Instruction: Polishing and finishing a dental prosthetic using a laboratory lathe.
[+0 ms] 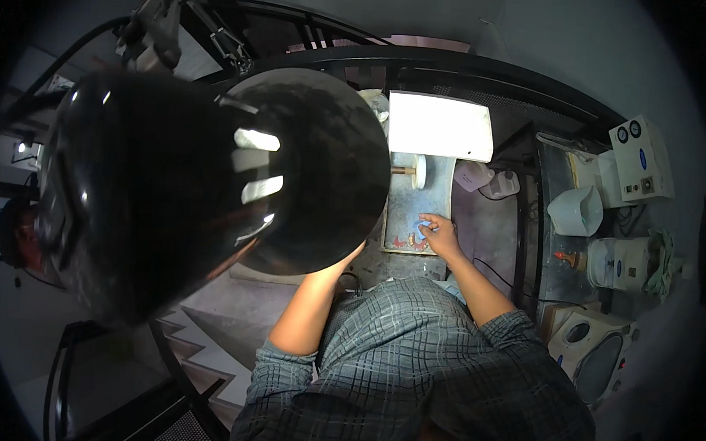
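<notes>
Presently, the right hand (441, 234) pinches a small blue piece (423, 229) at the near end of the metal tray (431, 202), near red pieces (399, 243). Left of the tray, a black lampshade (316, 171) hides the left hand; its state cannot be determined.

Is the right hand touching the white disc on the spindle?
Apart. The head view shows grey tray surface between the right hand and the white disc.

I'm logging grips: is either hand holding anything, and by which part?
The right hand seems to pinch a blue piece; which part is too small to tell. The lamp mostly hides the left hand; its hold cannot be told.
</notes>
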Demonstrator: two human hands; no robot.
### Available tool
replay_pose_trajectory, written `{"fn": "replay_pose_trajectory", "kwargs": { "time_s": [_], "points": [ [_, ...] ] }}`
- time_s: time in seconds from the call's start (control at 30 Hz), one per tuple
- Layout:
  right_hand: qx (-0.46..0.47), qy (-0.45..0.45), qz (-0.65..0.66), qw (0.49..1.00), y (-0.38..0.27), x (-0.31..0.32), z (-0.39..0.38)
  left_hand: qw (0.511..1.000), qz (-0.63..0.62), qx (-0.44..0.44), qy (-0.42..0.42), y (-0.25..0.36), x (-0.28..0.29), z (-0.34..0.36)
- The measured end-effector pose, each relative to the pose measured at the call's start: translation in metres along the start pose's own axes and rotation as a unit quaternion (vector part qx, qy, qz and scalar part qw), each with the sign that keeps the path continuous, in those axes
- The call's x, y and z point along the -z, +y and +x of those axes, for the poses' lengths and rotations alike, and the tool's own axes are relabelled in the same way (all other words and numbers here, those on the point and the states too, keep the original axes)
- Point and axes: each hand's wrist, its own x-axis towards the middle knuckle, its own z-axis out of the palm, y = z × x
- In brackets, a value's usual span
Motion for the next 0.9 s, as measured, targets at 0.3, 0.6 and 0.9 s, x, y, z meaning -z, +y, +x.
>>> {"fn": "replay_pose_trajectory", "kwargs": {
  "time_s": [0.3,0.6,0.9],
  "points": [
    [-0.025,-0.015,0.007,1.0,-0.011,0.002,-0.004,0.934,0.331,-0.135,0.02,0.001,0.032,-0.03],
    [0.016,-0.024,-0.054,0.998,-0.007,0.008,-0.007,0.899,0.387,-0.191,0.066,0.029,0.043,-0.034],
    [0.098,-0.025,-0.09,0.991,0.003,0.005,-0.005,0.921,0.321,-0.202,0.092,0.054,0.051,-0.047]
  ]
}}
